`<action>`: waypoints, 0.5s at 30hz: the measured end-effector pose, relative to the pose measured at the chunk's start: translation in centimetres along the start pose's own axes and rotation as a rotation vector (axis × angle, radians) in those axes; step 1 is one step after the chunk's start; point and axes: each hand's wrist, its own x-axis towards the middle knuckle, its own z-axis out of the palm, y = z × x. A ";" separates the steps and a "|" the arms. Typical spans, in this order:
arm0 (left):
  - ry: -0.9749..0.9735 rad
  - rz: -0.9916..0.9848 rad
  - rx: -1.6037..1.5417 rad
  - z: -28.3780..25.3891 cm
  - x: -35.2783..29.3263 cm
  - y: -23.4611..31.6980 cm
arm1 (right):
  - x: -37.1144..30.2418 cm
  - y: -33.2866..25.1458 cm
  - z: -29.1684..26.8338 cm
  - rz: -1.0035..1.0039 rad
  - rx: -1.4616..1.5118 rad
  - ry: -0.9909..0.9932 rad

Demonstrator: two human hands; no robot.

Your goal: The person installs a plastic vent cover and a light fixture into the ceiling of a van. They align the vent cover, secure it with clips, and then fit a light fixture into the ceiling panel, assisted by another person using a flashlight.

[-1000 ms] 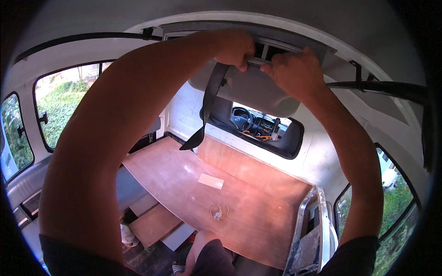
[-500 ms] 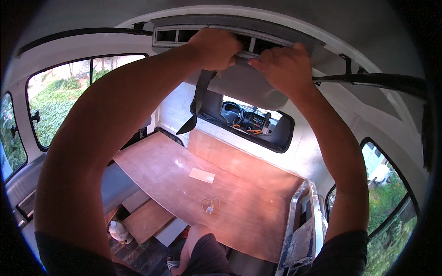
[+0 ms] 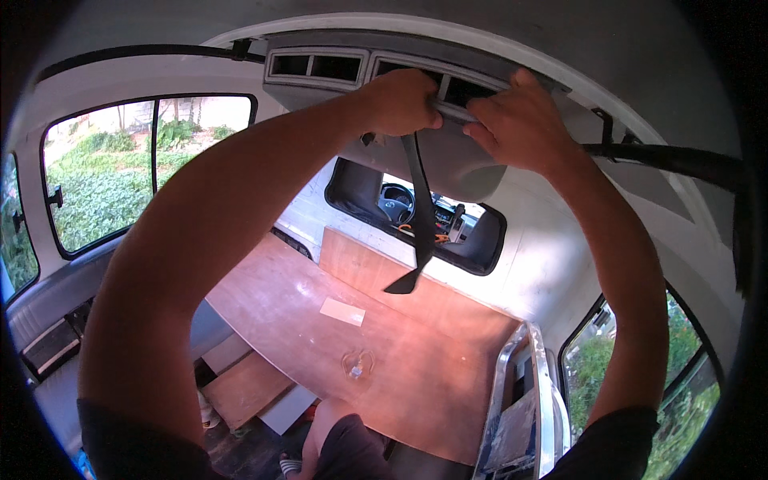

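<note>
At the upper centre of the picture, the left hand (image 3: 406,101) and right hand (image 3: 520,122) curl against a 2-slot overhead air vent (image 3: 444,86); I cannot tell how firmly either grips it. Uneven force could crack its surround.

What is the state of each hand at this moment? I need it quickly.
Left hand: closed, at the vent frame; black strap hangs below, whether held cannot be told.
Right hand: fingers bent at the vent frame; its grip cannot be told.
</note>
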 end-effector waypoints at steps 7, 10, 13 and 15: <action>0.138 0.113 0.076 1.3 0.6 -1.0 | -0.3 0.0 0.8 0.018 0.009 0.112; 0.101 0.153 0.155 0.6 0.7 -1.1 | -0.2 -0.1 0.9 0.059 0.041 0.117; 0.061 0.128 0.124 -0.1 0.5 -0.8 | -0.1 -0.1 1.0 0.081 0.091 0.151; 0.113 0.120 0.099 0.0 0.0 -0.6 | 0.1 -0.1 1.0 0.102 0.127 0.175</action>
